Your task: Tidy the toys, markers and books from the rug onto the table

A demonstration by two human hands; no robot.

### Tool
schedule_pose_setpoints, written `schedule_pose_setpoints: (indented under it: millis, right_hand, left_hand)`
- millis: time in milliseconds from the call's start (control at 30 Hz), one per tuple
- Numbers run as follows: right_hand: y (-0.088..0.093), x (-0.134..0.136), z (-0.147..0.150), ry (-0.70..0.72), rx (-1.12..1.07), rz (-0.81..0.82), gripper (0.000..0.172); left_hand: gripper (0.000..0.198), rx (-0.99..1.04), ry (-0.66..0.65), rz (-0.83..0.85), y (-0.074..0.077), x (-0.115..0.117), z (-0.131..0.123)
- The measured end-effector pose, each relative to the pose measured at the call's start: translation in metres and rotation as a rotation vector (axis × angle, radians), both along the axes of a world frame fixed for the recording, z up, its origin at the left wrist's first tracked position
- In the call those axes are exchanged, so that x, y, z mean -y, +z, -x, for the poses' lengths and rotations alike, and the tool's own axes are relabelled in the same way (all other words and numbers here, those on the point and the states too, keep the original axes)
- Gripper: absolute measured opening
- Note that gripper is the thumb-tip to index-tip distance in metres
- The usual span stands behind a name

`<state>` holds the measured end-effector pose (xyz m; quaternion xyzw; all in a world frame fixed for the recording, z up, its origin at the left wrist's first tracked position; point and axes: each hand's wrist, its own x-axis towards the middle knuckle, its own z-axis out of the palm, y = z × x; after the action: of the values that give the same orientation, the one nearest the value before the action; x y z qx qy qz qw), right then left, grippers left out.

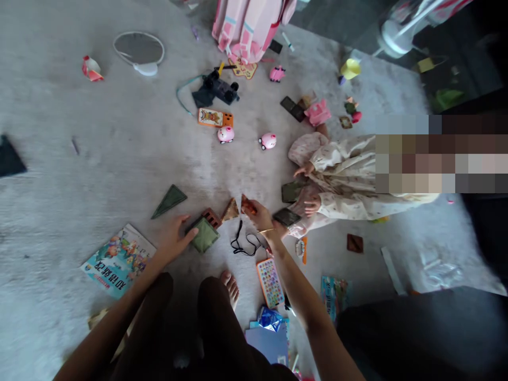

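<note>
My right hand [260,217] is closed on a reddish-brown triangular tile [249,205], its fingers on the right side of the piece. A lighter brown triangular tile [230,210] lies just left of it, with a narrow gap between the two. My left hand [178,238] has thumb and fingers apart, the thumb tip at the left edge of a green square tile [205,235]. Partly under that tile, a brown tile with window-like openings [211,217] shows. Beyond my left hand rests a dark green triangular tile [170,201].
Another person's hand [312,205] is near dark square tiles [286,217] on the right. A black cord [243,248] lies below my right hand. Around are a picture book [121,260], an orange-edged sticker board [270,283], pink toy cars [268,141] and a pink backpack [248,26].
</note>
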<state>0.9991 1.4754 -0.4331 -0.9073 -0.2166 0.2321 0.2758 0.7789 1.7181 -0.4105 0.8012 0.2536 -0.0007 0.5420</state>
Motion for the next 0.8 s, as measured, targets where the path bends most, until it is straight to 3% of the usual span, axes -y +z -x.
schedule_pose_setpoints:
  millis: [100,200,333,433,500,667,800]
  right_hand:
    - [0.003,-0.027,0.022,-0.067,-0.182,-0.261,0.042]
    - [0.004,-0.045,0.034,-0.205,-0.274,-0.401,0.045]
    - [0.005,-0.047,0.038,-0.403,-0.397,-0.512,0.051]
    - [0.01,-0.036,0.038,-0.435,-0.48,-0.587,0.052]
    - [0.018,-0.027,0.034,-0.369,-0.483,-0.569,0.048]
    - [0.036,-0.009,0.001,-0.011,-0.483,-0.364,0.039]
    - [0.034,-0.018,-0.027,0.159,-0.53,-0.26,0.026]
  left_hand:
    - [0.069,-0.103,-0.069,0.096,-0.011,0.005,0.001]
    - [0.068,-0.13,-0.172,0.236,-0.016,0.003,0.0]
    - [0.067,-0.128,-0.21,0.291,-0.015,-0.004,-0.004]
    - [0.068,-0.108,-0.226,0.318,-0.016,-0.008,-0.006]
    - [0.065,-0.087,-0.25,0.321,-0.018,-0.01,-0.006]
    - [0.066,-0.082,-0.3,0.294,-0.021,-0.015,-0.006]
    - [0.065,-0.083,-0.318,0.263,-0.022,-0.016,-0.005]
